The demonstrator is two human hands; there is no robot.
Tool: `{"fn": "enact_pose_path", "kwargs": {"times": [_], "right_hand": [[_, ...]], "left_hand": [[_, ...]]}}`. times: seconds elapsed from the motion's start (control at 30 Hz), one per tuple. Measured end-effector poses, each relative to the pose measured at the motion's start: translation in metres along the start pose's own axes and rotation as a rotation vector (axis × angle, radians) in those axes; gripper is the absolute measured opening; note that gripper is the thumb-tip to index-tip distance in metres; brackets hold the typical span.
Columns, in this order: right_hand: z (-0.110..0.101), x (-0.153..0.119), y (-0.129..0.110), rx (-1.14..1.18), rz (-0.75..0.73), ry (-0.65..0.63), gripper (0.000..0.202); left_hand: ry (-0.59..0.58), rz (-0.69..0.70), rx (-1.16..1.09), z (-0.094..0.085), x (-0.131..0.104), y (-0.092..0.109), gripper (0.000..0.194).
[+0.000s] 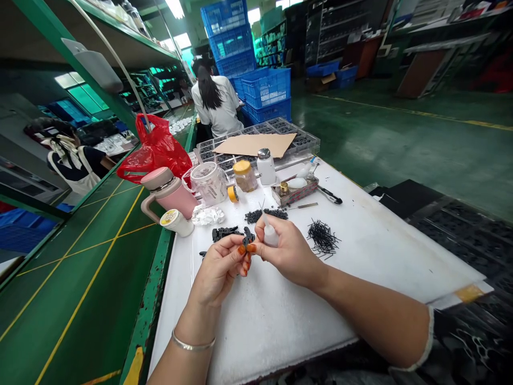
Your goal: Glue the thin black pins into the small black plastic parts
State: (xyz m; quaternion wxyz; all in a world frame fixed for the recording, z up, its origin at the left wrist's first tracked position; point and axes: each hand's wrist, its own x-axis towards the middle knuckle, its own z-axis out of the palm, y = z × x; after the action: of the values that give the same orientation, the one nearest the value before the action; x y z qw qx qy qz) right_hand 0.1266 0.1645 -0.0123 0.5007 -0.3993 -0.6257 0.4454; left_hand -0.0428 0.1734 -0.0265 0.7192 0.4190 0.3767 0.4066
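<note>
Between the fingertips of my left hand (224,267) is a small black plastic part (248,235). My right hand (290,248) is closed around a white squeeze bottle with a thin needle tip (270,235), the tip pointing up. Its thumb and fingertips also meet the black part. Just behind the hands lies a pile of black plastic parts (226,232). Beyond it spreads a heap of small black rings (260,215). To the right of my right hand is a loose pile of thin black pins (323,238).
A pink thermos (176,198), a clear tub (209,184), a yellow-lidded jar (245,176), a white pump bottle (266,167) and a small tool box (294,192) line the back of the white table (256,331). A green conveyor (88,267) runs along the left. Two people sit further off.
</note>
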Motion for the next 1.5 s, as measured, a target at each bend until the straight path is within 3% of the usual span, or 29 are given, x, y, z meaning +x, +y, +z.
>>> {"fn": "enact_pose_path", "kwargs": {"times": [0.3, 0.4, 0.53, 0.73, 0.93, 1.23, 1.33, 1.5], "right_hand": [[-0.002, 0.004, 0.006, -0.067, -0.021, 0.025, 0.022], [-0.017, 0.011, 0.005, -0.040, -0.003, 0.052, 0.028], [-0.046, 0.022, 0.004, 0.027, 0.026, 0.185, 0.034], [-0.059, 0.024, 0.003, -0.129, 0.090, -0.133, 0.024], [-0.066, 0.023, 0.000, -0.379, 0.074, -0.052, 0.011], [-0.101, -0.004, 0.018, -0.770, 0.236, -0.122, 0.009], [-0.096, -0.013, 0.017, -0.719, 0.281, -0.134, 0.009], [-0.075, -0.014, -0.004, -0.319, 0.341, -0.220, 0.022]], "left_hand": [[0.000, 0.003, 0.020, -0.003, -0.002, 0.003, 0.023], [0.003, 0.009, 0.055, -0.003, -0.003, 0.003, 0.023], [-0.001, 0.004, 0.165, -0.002, -0.003, 0.002, 0.025], [0.010, 0.046, 0.257, 0.000, -0.002, -0.001, 0.024], [-0.040, 0.087, 0.452, 0.004, 0.001, -0.007, 0.021], [-0.023, -0.005, 0.292, 0.005, 0.002, -0.005, 0.024], [-0.027, -0.014, 0.247, 0.005, 0.002, -0.005, 0.028], [-0.027, 0.029, 0.237, 0.004, 0.001, -0.005, 0.024]]}}
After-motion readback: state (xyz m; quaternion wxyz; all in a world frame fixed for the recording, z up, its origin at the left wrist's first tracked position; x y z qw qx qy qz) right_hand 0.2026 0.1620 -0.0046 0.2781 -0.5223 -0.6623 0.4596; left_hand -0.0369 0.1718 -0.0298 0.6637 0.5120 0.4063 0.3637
